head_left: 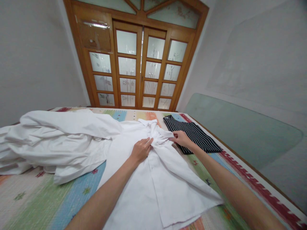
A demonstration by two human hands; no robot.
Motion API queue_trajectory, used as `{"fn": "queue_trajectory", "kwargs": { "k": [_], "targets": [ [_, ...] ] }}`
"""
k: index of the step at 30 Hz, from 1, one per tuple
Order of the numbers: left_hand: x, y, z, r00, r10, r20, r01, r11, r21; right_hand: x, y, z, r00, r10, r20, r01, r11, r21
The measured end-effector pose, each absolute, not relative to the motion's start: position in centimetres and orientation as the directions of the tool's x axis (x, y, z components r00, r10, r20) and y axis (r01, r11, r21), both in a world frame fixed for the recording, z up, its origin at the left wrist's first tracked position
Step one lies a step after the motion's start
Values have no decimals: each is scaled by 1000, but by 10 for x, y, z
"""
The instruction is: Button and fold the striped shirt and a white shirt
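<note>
A white collared shirt (pixel 134 195) lies front up on the bed, with its button strip running down the middle. My left hand (pixel 142 150) is closed on the shirt's upper front, just below the collar (pixel 148 122), and the cloth bunches at its fingertips. To the right, my right hand (pixel 181 139) pinches an edge of the same shirt near the shoulder or sleeve and draws the fabric sideways into creases. Exactly which part of the shirt it grips is hard to make out. The shirt's lower right corner is folded outward on the bedding.
Rumpled white cloth (pixel 64 140) is heaped on the left, touching the shirt. A folded black garment with white stripes (pixel 196 134) lies beyond my right hand. Beneath them is a colourful striped bedspread (pixel 31 207). Wooden glazed doors (pixel 139 67) stand behind, with walls on both sides.
</note>
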State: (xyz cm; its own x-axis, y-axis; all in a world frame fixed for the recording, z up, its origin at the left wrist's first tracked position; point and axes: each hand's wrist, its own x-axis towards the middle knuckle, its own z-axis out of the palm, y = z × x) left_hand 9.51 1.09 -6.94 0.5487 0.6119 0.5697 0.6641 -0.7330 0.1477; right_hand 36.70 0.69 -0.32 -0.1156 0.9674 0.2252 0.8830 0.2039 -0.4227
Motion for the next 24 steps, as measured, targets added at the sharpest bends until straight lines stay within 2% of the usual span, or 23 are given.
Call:
{"fn": "queue_trajectory", "kwargs": {
  "k": [3,5,7,9,11,14,17,19,21,23,24],
  "targets": [
    [95,11,-70,560,599,572,674,-731,106,368,10,-3,-122,930,347,911,244,-334],
    [95,11,-70,557,600,574,681,-726,97,366,9,-4,-60,938,340,890,204,-407],
    [95,11,-69,550,606,575,688,-719,99,362,7,-7,44,986,163,807,61,-588],
    [95,11,-69,547,612,571,694,-713,100,359,3,-11,72,990,-124,680,-140,-720],
    [95,10,-68,550,617,563,695,-712,100,357,-2,-15,48,950,-308,607,-273,-746],
    [94,10,-67,552,621,557,693,-713,109,354,-9,-18,55,934,-353,606,-312,-732],
    [94,9,-67,547,626,556,689,-714,126,352,-12,-15,79,959,-270,673,-252,-695],
    [94,10,-67,547,627,554,686,-716,133,352,-12,-9,92,993,-76,793,-120,-597],
    [94,10,-68,550,629,550,683,-717,137,350,-11,-3,94,981,170,906,-13,-423],
    [94,11,-68,545,632,551,685,-715,143,347,-9,4,119,926,359,956,-9,-293],
    [94,11,-68,539,635,554,687,-711,147,345,-8,6,151,895,419,960,-32,-278]
  ]
}}
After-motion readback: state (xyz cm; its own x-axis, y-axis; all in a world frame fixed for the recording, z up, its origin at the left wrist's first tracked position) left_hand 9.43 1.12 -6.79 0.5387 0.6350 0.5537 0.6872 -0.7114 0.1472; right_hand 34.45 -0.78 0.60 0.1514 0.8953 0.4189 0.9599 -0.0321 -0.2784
